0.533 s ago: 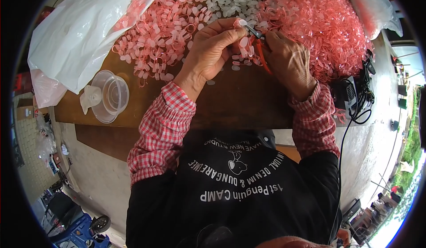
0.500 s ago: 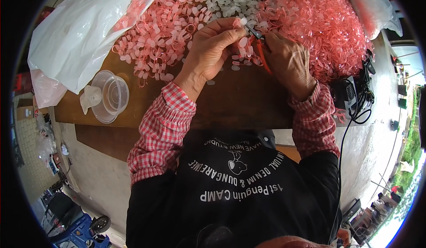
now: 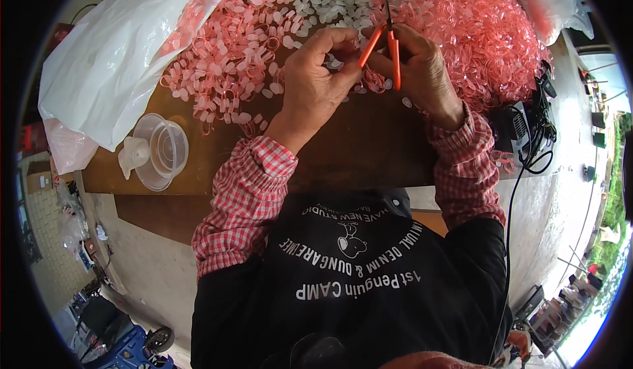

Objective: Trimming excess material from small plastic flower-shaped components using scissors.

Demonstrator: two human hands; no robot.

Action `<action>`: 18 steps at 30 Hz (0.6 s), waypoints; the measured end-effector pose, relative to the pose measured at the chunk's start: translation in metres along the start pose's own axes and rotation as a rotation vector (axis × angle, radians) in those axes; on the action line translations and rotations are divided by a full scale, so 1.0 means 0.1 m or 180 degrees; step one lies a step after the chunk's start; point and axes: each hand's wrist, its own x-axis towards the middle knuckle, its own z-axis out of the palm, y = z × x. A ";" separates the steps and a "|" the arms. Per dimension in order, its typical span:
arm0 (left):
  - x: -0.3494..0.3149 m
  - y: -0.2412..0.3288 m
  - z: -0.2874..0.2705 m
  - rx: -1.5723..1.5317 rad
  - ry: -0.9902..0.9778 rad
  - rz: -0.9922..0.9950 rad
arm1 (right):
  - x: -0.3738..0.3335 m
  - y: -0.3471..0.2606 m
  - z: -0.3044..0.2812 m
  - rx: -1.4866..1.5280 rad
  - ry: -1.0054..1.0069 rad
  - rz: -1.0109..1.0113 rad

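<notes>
Over the table's far middle, my left hand (image 3: 315, 84) has its thumb and forefinger bent toward each other. What sits between those fingertips is mostly hidden. My right hand (image 3: 422, 72) is closed around orange-handled scissors (image 3: 396, 58), whose dark blades point away from me. The fingers of both hands nearly meet at the scissors' handles. Beyond them lies a heap of small whitish oval plastic pieces (image 3: 330, 1). Pink plastic pieces with loops and oval tabs (image 3: 231, 72) spread to its left. A larger glossy pink heap (image 3: 475, 39) fills the right side.
A large white plastic bag (image 3: 105, 59) covers the table's far left. Nearer stands a clear round tub (image 3: 175, 151) with a whitish object (image 3: 134, 154) against it. At the right edge sit a black device (image 3: 511, 131) and tangled black cables (image 3: 544, 131). Another clear bag (image 3: 550, 6) lies far right.
The scissors have swung from pointing left at a pink piece in my left fingers to pointing away from me. That piece no longer shows. My right hand has turned and risen slightly.
</notes>
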 end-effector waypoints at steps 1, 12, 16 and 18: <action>0.01 0.01 0.01 0.0162 -0.0030 0.0216 | -0.01 0.00 0.01 0.0052 0.0031 -0.0126; -0.02 0.02 0.03 -0.0437 -0.0387 -0.0338 | 0.01 0.02 -0.05 0.0708 0.0299 0.0077; 0.03 -0.01 -0.08 -0.1157 -0.0078 -0.0634 | 0.06 -0.10 -0.24 0.0858 0.0859 0.0390; 0.07 -0.02 -0.11 -0.1819 0.0137 -0.0806 | 0.03 -0.08 -0.17 0.1269 0.0584 0.0648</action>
